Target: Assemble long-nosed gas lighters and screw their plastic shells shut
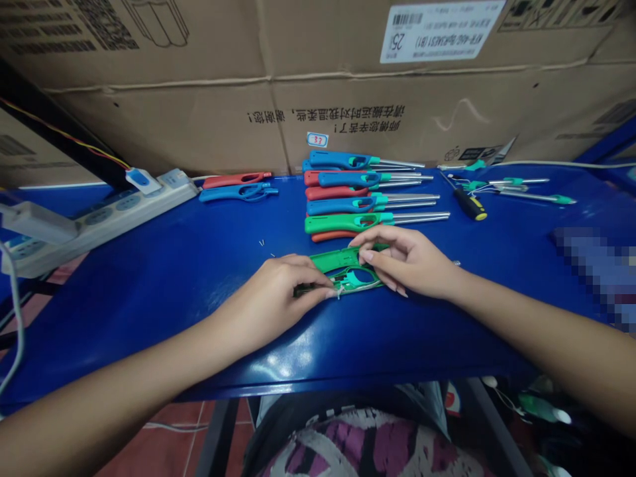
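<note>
An opened green lighter casing lies low over the blue table, its two halves side by side. The nearer half [355, 281] has a teal part and thin wires inside; the farther half [338, 259] shows its hollow inner side. My left hand [293, 291] pinches the left end of the nearer half, thumb and fingers closed round it. At the right end, my right hand [405, 262] has its thumb and index finger on the farther half, with the other fingers curled beneath. The right ends of both halves are partly hidden by this hand.
Stacked lighters [342, 223] in blue, red and green lie behind my hands. Two casings [238, 192] and a power strip [119, 212] are at left. A screwdriver [470, 204] and metal-tube parts [531, 193] lie at right. Cardboard [199, 126] stands behind the blue table [149, 291].
</note>
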Demonstrator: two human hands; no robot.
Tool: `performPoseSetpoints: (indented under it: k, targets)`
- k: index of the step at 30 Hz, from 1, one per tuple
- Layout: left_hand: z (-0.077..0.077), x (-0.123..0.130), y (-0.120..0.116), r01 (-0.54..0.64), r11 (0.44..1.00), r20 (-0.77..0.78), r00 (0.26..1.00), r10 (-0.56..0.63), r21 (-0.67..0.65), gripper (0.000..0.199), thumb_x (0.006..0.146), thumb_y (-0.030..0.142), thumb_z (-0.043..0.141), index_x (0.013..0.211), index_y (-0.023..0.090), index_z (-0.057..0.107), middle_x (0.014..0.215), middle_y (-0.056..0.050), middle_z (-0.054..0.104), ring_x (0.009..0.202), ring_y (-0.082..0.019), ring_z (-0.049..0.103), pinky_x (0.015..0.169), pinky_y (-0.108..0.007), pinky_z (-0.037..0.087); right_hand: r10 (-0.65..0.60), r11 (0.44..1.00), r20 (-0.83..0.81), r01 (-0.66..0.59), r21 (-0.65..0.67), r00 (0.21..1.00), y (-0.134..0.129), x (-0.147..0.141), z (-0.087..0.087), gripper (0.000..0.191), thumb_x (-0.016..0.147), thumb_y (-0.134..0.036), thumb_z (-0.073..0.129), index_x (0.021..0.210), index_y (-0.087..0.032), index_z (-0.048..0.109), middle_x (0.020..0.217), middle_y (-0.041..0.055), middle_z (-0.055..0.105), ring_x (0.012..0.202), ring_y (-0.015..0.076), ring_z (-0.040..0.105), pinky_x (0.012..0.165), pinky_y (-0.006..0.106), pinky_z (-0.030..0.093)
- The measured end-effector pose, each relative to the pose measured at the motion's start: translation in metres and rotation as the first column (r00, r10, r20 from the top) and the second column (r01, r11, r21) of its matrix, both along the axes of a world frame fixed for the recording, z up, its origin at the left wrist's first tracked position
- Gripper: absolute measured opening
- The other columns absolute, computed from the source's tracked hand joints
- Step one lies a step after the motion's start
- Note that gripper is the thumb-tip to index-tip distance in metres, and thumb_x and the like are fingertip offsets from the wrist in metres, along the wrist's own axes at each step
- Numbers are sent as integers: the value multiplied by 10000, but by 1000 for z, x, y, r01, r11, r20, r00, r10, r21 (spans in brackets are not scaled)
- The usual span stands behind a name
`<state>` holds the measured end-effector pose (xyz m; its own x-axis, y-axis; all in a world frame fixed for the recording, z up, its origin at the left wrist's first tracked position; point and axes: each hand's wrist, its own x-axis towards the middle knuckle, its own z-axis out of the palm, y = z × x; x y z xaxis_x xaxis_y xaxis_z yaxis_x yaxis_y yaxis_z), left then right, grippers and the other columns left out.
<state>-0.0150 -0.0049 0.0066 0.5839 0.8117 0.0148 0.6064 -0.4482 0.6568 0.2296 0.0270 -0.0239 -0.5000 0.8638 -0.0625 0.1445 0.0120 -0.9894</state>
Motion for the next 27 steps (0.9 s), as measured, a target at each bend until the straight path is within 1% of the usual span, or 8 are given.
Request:
performPoseSetpoints:
  k: [3, 7, 13, 19, 21, 24, 26, 27]
  targets:
    - [-2, -2, 0, 8, 999, -38, 999, -6, 52, 155, 945, 303, 656, 984, 227, 786, 970, -34, 764, 933, -200, 670, 838, -311, 495, 6, 1000, 7, -6, 0, 1000, 0, 0, 1, 265, 946, -354, 636, 1127, -165, 593, 627, -73, 554, 345, 40, 476, 304, 150, 407]
    - [0, -2, -2, -58, 993, -135, 988, 71, 98, 156, 919, 349, 685, 985, 228, 759, 919, -23, 763, 864, -206, 669, 699, -288, 483, 1, 1000, 22, -1, -1, 1000, -1, 0, 0, 272, 949, -353, 629, 1140, -164, 591, 642, -68, 561, 350, 43, 478, 303, 158, 410]
    - [2, -2, -5, 19, 981, -243, 970, 29, 191, 206, 964, 365, 611, 972, 237, 773, 995, -33, 755, 959, -232, 673, 822, -333, 503, 5, 1000, 18, -5, 4, 1000, -1, 0, 1, 250, 948, -333, 628, 1128, -164, 592, 623, -76, 542, 348, 42, 470, 301, 151, 402]
    - [5, -4, -6, 8, 986, -277, 960, 39, 168, 175, 955, 332, 623, 1013, 263, 772, 1009, -9, 759, 944, -218, 703, 733, -289, 488, -9, 1000, 40, 9, 4, 999, -1, 0, 1, 258, 945, -351, 626, 1119, -162, 602, 643, -66, 556, 353, 41, 465, 302, 157, 396]
    - [6, -4, -5, 8, 989, -281, 959, 35, 150, 179, 959, 327, 619, 998, 276, 786, 1012, -5, 757, 925, -206, 707, 691, -270, 472, -9, 1000, 52, 9, 9, 999, -1, 0, 0, 274, 940, -360, 630, 1126, -159, 606, 705, -42, 600, 362, 34, 464, 308, 161, 383]
    - [5, -4, -4, 12, 989, -291, 956, 30, 144, 178, 956, 322, 625, 983, 290, 798, 990, 1, 749, 884, -192, 704, 641, -257, 444, 24, 996, 68, -30, 89, 997, -3, 0, 1, 270, 937, -358, 626, 1098, -141, 631, 842, 20, 674, 418, 28, 484, 361, 172, 381]
    - [4, -5, -5, 20, 989, -297, 955, 25, 148, 177, 958, 319, 623, 990, 300, 796, 979, 7, 742, 872, -187, 699, 638, -257, 437, 63, 976, 126, -87, 198, 990, -5, 0, 2, 253, 944, -340, 607, 1074, -131, 666, 843, 40, 703, 456, 38, 486, 401, 185, 371]
    - [4, -5, -5, 23, 988, -303, 953, 24, 151, 179, 960, 321, 619, 992, 301, 794, 972, 8, 738, 866, -186, 697, 639, -258, 436, 74, 954, 175, -121, 275, 982, -7, 1, 3, 246, 948, -321, 598, 1079, -131, 684, 834, 44, 717, 467, 44, 481, 419, 194, 366]
